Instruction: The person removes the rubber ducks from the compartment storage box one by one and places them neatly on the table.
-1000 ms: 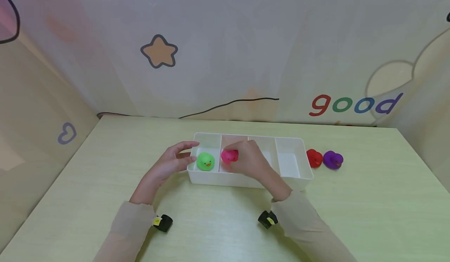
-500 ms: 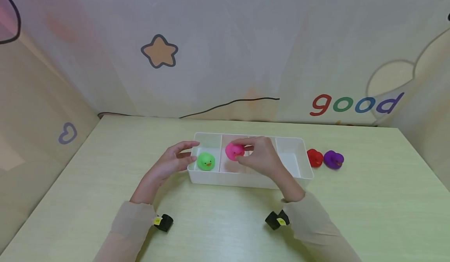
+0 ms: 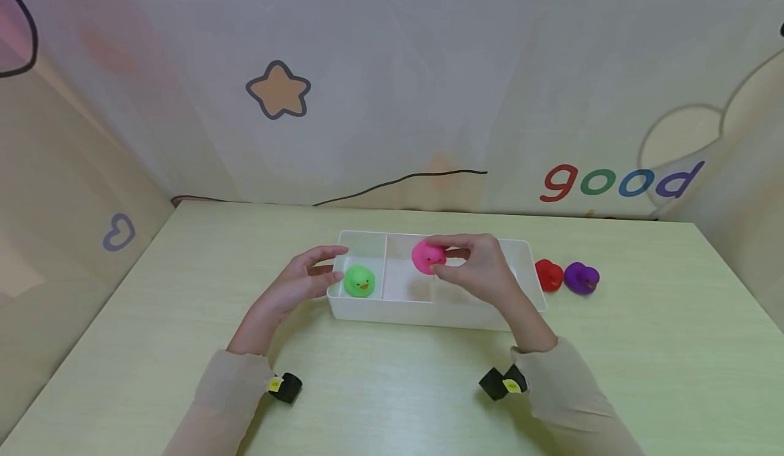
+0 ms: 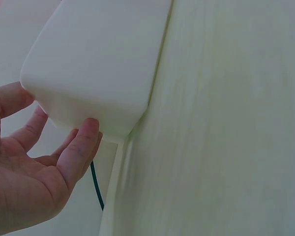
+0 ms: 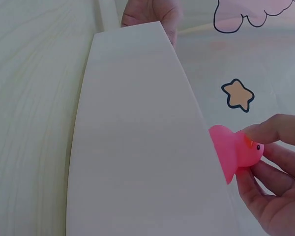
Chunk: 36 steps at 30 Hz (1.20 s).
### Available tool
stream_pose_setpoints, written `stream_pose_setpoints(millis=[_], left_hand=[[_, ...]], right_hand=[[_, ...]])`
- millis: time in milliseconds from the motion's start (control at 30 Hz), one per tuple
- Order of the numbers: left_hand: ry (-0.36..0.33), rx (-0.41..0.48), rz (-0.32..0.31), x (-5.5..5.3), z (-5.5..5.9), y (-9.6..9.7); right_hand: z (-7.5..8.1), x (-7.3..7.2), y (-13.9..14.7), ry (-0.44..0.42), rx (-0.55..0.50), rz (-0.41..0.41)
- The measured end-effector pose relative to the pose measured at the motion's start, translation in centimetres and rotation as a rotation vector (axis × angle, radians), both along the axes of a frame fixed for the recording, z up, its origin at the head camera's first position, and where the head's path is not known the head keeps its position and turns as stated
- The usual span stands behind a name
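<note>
My right hand (image 3: 480,265) pinches a pink rubber duck (image 3: 429,257) between thumb and fingers, over the second compartment near its right divider. In the right wrist view the pink duck (image 5: 236,150) shows just above the box's rim, partly hidden by the front wall. The white divided box (image 3: 404,312) stands on the table. A green rubber duck (image 3: 359,281) sits in its leftmost compartment. My left hand (image 3: 301,275) rests its fingertips against the box's left end; in the left wrist view the relaxed fingers (image 4: 78,147) spread over that end wall (image 4: 88,105).
A red rubber duck (image 3: 549,275) lies right beside the box's right end, with a purple rubber duck (image 3: 581,278) next to it. Behind the pale wooden table (image 3: 392,388) hangs a printed backdrop (image 3: 392,88). Black wrist bands (image 3: 285,388) sit at both sleeves.
My right hand has lifted the pink duck out of the second compartment and moved it up and right. The left hand and the other ducks have stayed put.
</note>
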State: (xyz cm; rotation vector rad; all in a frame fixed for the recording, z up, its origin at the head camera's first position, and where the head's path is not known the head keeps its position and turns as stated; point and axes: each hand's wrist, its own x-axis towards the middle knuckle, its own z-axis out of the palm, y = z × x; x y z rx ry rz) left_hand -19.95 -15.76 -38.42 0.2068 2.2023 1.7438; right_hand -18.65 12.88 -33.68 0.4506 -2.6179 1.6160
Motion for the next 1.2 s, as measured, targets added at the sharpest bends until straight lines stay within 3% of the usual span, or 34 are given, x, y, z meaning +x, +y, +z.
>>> stream_pose_setpoints(millis=[500, 1200], left_hand=[[-0.002, 0.004, 0.002, 0.0, 0.0, 0.0], [-0.002, 0.022, -0.003, 0.1, 0.0, 0.0]], right_hand=[[1.0, 0.8, 2.8, -0.065, 0.015, -0.045], [1.3, 2.2, 8.6, 0.004, 0.111, -0.155]])
